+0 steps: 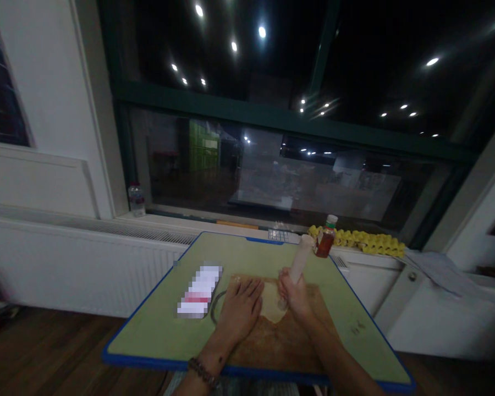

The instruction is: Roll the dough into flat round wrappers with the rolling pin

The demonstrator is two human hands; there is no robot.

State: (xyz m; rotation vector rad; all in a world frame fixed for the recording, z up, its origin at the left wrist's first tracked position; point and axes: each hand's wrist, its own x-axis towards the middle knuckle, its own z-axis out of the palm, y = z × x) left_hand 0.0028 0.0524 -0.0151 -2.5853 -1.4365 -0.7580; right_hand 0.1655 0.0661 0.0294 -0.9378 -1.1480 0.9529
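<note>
A flattened sheet of pale dough [273, 315] lies on a brown wooden board [280, 347]. My left hand [242, 308] rests flat at the dough's left edge, palm down, fingers stretched out, with a beaded bracelet on the wrist. Wrapped around a pale rolling pin [301, 257], my right hand [293, 291] is at the dough's right side. The pin is tilted, its upper end pointing away and to the right. Its lower end shows just below my fingers, over or against the dough; contact is unclear.
The board sits on a green table with a blue edge [124, 360]. To the left lies a blurred-out phone [200, 291]. A bottle of reddish liquid [325, 237] stands at the far right, near yellow egg trays [367, 242] on the sill. A clear bottle [136, 199] stands by the window.
</note>
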